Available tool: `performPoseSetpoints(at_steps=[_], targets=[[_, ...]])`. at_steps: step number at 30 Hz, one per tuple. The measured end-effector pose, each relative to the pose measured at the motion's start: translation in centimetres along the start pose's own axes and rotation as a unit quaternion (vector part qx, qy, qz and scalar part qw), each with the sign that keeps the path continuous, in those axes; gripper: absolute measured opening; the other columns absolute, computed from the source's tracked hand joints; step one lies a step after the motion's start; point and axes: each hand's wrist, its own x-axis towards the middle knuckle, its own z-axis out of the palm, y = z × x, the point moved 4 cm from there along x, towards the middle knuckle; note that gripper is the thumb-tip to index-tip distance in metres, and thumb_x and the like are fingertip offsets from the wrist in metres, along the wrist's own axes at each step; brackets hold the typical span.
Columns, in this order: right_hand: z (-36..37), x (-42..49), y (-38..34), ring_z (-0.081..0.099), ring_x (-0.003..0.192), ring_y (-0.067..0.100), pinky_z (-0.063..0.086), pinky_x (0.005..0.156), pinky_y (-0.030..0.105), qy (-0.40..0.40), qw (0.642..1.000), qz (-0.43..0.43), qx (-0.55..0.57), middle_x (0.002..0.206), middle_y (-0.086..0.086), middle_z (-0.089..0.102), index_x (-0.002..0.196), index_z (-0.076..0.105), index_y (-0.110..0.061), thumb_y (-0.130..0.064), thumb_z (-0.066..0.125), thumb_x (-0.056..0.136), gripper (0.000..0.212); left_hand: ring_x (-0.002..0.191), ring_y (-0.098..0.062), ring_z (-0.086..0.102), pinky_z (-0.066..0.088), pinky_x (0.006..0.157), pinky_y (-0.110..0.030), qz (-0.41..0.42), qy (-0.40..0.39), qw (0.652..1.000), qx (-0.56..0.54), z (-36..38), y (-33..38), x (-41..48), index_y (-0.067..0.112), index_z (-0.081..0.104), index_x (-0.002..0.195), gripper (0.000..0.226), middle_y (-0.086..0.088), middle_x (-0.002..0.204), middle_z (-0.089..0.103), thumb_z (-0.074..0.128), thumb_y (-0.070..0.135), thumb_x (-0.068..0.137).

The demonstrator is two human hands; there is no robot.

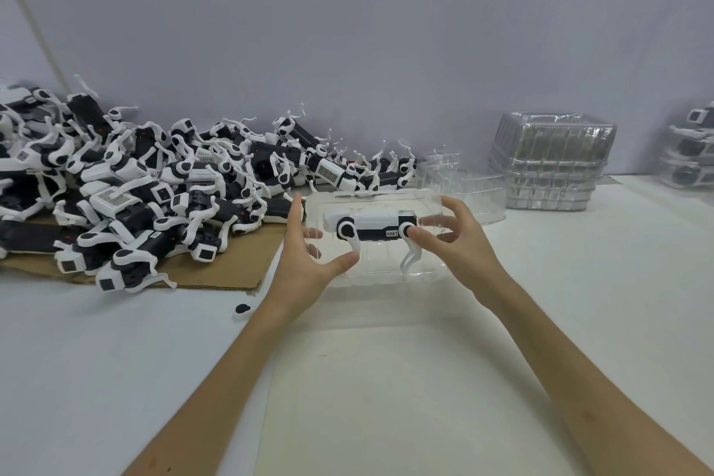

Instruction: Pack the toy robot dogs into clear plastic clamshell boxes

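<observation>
I see a white table (386, 379) filling the lower half of the frame. At centre left, a big heap of black-and-white toy robot dogs (127, 182) lies tangled, legs sticking out every way. It rests partly on a flat sheet of brown cardboard (216, 274). At upper right stands a stack of empty clear clamshells (552, 162). A few packed boxes (691, 151) show at the far right edge, cut off by the frame. Just left of the stack, another open clear shell (475, 189) sits on the table.

In the middle of the frame is the clamshell box (382, 270), held between both hands. My left hand (309, 263) grips its left end, with the thumb across the front and the fingers showing through the plastic behind. My right hand (459, 243) grips the right end. Its thumb presses the front near the dog's hip disc, its fingers are spread behind and its index finger is lifted. Inside the box one toy dog (371, 224) lies lengthwise on its side, white legs pointing toward the bottom of the frame. I cannot tell whether the lid is fully seated. A small black piece (242, 308) lies on the table just below the cardboard's corner.
</observation>
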Motion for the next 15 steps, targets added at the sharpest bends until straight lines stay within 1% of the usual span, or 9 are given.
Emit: performPoseSetpoints(at_steps=[3,5,6,8,9,10,12,15], targets=[[0.1,0.0,0.3,0.067,0.093,0.012,0.047,0.072,0.022,0.013,1.000,0.010,-0.009,0.118,-0.013,0.065,0.131,0.047,-0.044,-0.061,0.078,0.070,0.070,0.092,-0.014,0.050,0.041,0.078,-0.019,-0.016,-0.001,1.000,0.004,0.0,0.2,-0.1,0.039,0.010,0.158,0.115,-0.005,0.126,0.049,0.088,0.029,0.074],[0.1,0.3,0.6,0.068,0.093,0.012,0.047,0.077,0.027,0.010,1.000,0.026,-0.004,0.118,-0.009,0.067,0.133,0.049,-0.037,-0.057,0.078,0.076,0.067,0.093,-0.014,0.054,0.044,0.076,-0.023,-0.033,-0.017,0.999,-0.015,0.1,0.3,-0.2,0.043,0.016,0.156,0.114,-0.003,0.123,0.052,0.090,0.040,0.069],[0.0,0.4,0.8,0.069,0.089,0.011,0.047,0.077,0.030,0.008,0.999,0.038,0.004,0.117,-0.006,0.069,0.134,0.050,-0.033,-0.055,0.077,0.079,0.065,0.095,-0.015,0.058,0.046,0.075,-0.025,-0.048,-0.032,0.998,-0.033,0.1,0.4,-0.3,0.045,0.021,0.154,0.110,-0.002,0.122,0.053,0.090,0.047,0.067],[-0.3,0.5,0.9,0.071,0.078,0.006,0.049,0.074,0.031,0.011,0.998,0.059,0.018,0.113,-0.004,0.070,0.132,0.052,-0.029,-0.051,0.076,0.083,0.059,0.102,-0.019,0.065,0.052,0.078,-0.029,-0.092,-0.051,0.991,-0.081,0.2,0.4,-0.4,0.045,0.033,0.146,0.093,-0.004,0.122,0.060,0.081,0.054,0.067],[-0.5,0.5,1.0,0.072,0.078,0.006,0.051,0.074,0.032,0.015,0.998,0.066,0.018,0.113,-0.005,0.070,0.129,0.054,-0.029,-0.050,0.075,0.084,0.054,0.104,-0.021,0.067,0.054,0.081,-0.032,-0.113,-0.050,0.987,-0.105,0.2,0.3,-0.5,0.042,0.040,0.140,0.083,-0.006,0.123,0.063,0.078,0.055,0.068],[-0.8,0.6,1.0,0.072,0.082,0.009,0.053,0.076,0.033,0.017,0.997,0.071,0.013,0.114,-0.006,0.069,0.125,0.055,-0.030,-0.050,0.075,0.084,0.049,0.104,-0.022,0.068,0.055,0.083,-0.034,-0.129,-0.045,0.983,-0.123,0.2,0.2,-0.6,0.038,0.043,0.132,0.076,-0.008,0.124,0.064,0.080,0.054,0.068],[-0.9,0.5,1.1,0.071,0.091,0.013,0.057,0.083,0.035,0.006,0.997,0.077,0.003,0.117,-0.006,0.067,0.119,0.057,-0.032,-0.050,0.074,0.085,0.042,0.103,-0.025,0.069,0.055,0.083,-0.037,-0.143,-0.030,0.979,-0.142,0.1,-0.1,-0.5,0.031,0.042,0.126,0.077,-0.010,0.125,0.064,0.086,0.052,0.067],[-0.5,0.1,0.5,0.069,0.102,0.011,0.056,0.088,0.035,-0.015,0.998,0.056,0.005,0.121,-0.008,0.066,0.121,0.058,-0.032,-0.049,0.075,0.084,0.045,0.090,-0.021,0.069,0.057,0.076,-0.039,-0.152,-0.017,0.976,-0.152,0.4,-0.1,-0.6,0.031,0.037,0.135,0.089,-0.009,0.121,0.065,0.087,0.052,0.065]])
